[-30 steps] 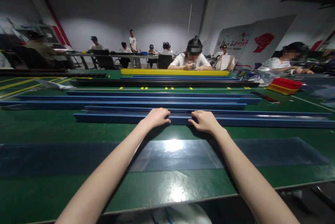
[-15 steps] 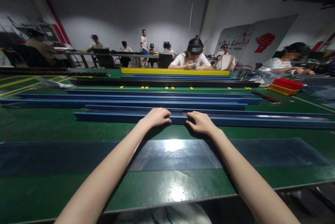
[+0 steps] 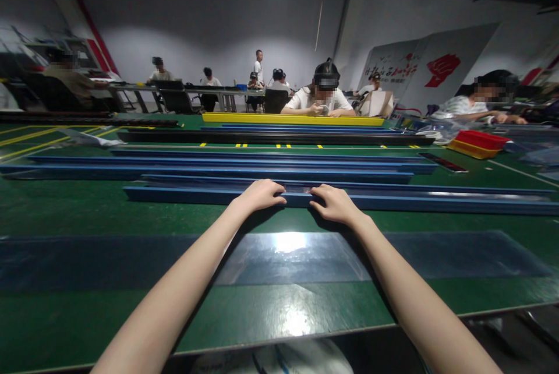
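A long blue channel rail [image 3: 183, 194] lies across the green table [image 3: 87, 211] in front of me. My left hand [image 3: 261, 194] grips its near edge with curled fingers, and my right hand [image 3: 334, 203] holds the same rail a little to the right, fingers also curled over the edge. Both arms reach out straight over a long dark blue strip under clear film [image 3: 437, 254] that lies flat nearer to me.
More blue rails [image 3: 218, 164] lie in rows behind, then black rails [image 3: 262, 138] and a yellow one [image 3: 288, 120]. Red and yellow trays [image 3: 476, 142] stand at the right. A person [image 3: 321, 97] sits across the table; other people work at tables further back.
My right hand slid slightly left along the rail, closer to my left hand. A standing person in the background walked to the right.
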Tool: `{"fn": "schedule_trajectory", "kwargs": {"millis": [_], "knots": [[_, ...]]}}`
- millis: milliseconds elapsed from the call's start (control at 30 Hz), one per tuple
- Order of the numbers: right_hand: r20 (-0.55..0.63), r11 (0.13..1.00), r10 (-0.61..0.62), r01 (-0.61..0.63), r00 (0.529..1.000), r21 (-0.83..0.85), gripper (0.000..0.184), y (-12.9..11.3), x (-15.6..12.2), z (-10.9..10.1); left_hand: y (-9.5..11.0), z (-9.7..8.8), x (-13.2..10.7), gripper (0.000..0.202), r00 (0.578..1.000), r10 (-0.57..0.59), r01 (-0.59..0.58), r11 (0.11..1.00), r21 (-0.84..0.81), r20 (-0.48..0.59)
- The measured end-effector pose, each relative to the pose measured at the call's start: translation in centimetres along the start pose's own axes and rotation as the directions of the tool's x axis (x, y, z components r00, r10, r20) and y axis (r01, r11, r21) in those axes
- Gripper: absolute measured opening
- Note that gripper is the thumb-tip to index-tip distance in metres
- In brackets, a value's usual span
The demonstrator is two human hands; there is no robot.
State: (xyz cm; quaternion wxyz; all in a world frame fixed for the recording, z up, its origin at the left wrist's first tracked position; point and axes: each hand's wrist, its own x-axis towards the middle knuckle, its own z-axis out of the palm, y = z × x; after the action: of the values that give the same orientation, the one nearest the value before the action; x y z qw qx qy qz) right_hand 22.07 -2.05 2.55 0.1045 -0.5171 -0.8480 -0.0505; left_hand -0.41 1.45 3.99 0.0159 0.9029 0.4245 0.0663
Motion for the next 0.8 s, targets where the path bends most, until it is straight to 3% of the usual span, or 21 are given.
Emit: {"fn": "schedule_trajectory", "kwargs": {"millis": [800], "knots": [[0.055, 0.999, 0.031, -0.028, 0.998, -0.047, 0.034, -0.60, 0.31, -0.25, 0.10, -0.06, 0.03, 0.028, 1.000, 0.016, -0.017, 0.999, 0.050, 0.013]]}}
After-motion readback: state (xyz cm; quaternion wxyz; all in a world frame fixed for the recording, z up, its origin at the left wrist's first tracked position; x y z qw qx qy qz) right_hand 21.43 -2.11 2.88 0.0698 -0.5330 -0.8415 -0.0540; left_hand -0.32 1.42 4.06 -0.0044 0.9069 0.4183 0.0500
